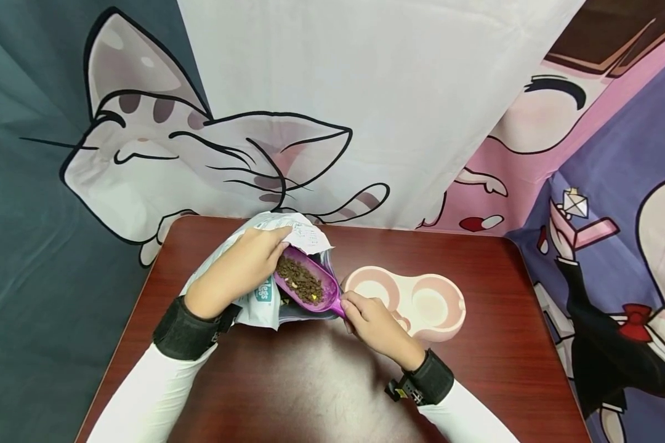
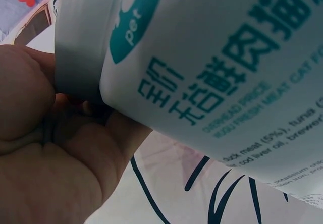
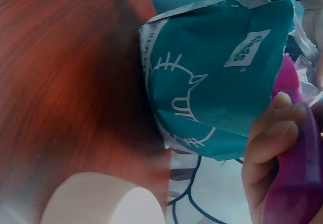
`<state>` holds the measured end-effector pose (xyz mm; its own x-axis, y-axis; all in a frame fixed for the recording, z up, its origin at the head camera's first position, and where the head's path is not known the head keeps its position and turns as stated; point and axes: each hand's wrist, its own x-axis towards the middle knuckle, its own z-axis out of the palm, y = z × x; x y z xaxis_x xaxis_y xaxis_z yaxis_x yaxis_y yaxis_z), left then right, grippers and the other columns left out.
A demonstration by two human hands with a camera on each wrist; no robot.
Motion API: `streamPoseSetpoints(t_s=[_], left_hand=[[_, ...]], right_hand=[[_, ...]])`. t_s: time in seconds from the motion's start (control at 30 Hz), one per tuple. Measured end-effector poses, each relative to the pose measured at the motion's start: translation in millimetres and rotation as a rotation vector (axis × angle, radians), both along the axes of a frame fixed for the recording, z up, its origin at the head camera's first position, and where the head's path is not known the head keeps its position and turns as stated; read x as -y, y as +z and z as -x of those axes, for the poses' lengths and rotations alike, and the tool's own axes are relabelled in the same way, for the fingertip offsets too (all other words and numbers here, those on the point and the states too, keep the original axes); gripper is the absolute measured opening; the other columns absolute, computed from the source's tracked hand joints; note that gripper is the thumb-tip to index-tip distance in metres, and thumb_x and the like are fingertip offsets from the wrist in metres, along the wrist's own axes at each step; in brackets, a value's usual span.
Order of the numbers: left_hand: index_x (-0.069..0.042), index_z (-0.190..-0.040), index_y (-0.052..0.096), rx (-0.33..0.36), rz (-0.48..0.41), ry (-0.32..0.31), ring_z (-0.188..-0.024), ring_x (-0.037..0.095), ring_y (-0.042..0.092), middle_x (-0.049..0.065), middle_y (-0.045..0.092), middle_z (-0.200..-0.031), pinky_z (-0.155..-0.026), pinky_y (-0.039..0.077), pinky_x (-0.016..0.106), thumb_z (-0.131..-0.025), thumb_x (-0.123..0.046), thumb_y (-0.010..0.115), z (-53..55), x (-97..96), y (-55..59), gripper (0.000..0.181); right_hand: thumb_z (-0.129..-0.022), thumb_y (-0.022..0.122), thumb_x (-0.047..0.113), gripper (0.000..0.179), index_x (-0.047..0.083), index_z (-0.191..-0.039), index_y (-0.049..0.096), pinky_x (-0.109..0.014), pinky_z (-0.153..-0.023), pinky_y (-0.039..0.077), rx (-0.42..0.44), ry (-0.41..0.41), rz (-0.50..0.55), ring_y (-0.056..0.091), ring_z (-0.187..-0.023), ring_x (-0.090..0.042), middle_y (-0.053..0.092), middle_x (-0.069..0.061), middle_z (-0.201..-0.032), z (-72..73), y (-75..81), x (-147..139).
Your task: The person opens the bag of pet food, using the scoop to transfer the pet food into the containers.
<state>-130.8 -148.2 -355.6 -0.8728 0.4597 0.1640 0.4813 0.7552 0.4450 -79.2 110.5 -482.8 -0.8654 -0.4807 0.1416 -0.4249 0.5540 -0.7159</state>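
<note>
The pet food bag (image 1: 263,311) stands on the desk (image 1: 310,394), toward the rear edge and left of centre. The double bowl (image 1: 407,288) is located on the desk, just right of the bag. The scoop (image 1: 330,292) is positioned at the bag's mouth, its handle toward the right front; kibble (image 1: 299,280) lies in the scoop. The printed backdrop (image 1: 393,92) hangs behind the desk.
</note>
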Motion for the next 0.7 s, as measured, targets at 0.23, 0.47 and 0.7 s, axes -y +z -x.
streamPoseSetpoints(t_s=[0.23,0.47,0.7], left_hand=[[0.002,-0.119,0.063,-0.001,-0.013,0.007,-0.099,0.029,0.062,0.020,0.069,-0.106,-0.090,0.051,0.052,-0.098,-0.007,0.053,0.5,0.9,1.4,0.025],[0.001,-0.116,0.064,0.000,-0.020,0.008,-0.098,0.028,0.061,0.018,0.069,-0.105,-0.089,0.051,0.051,-0.098,-0.006,0.053,1.6,2.2,0.4,0.023],[0.002,-0.119,0.063,0.006,-0.007,0.005,-0.100,0.028,0.063,0.020,0.069,-0.110,-0.089,0.052,0.050,-0.097,-0.006,0.053,2.3,3.1,1.1,0.025]], right_hand=[[-0.106,0.038,0.028,0.028,0.026,-0.086,0.057,-0.020,-0.049,0.041,-0.007,0.022,0.069,0.046,-0.052,0.000,0.051,0.016,-0.057,-3.3,-5.7,-3],[-0.106,0.037,0.035,0.026,0.031,-0.091,0.059,-0.021,-0.046,0.040,0.007,-0.019,-0.017,0.048,-0.054,0.000,0.053,0.019,-0.059,-11.6,5.8,-13],[-0.105,0.043,0.026,0.021,0.029,-0.097,0.062,-0.021,-0.048,0.043,-0.010,0.017,-0.011,0.048,-0.053,0.001,0.054,0.018,-0.060,-19.6,27.1,-35]])
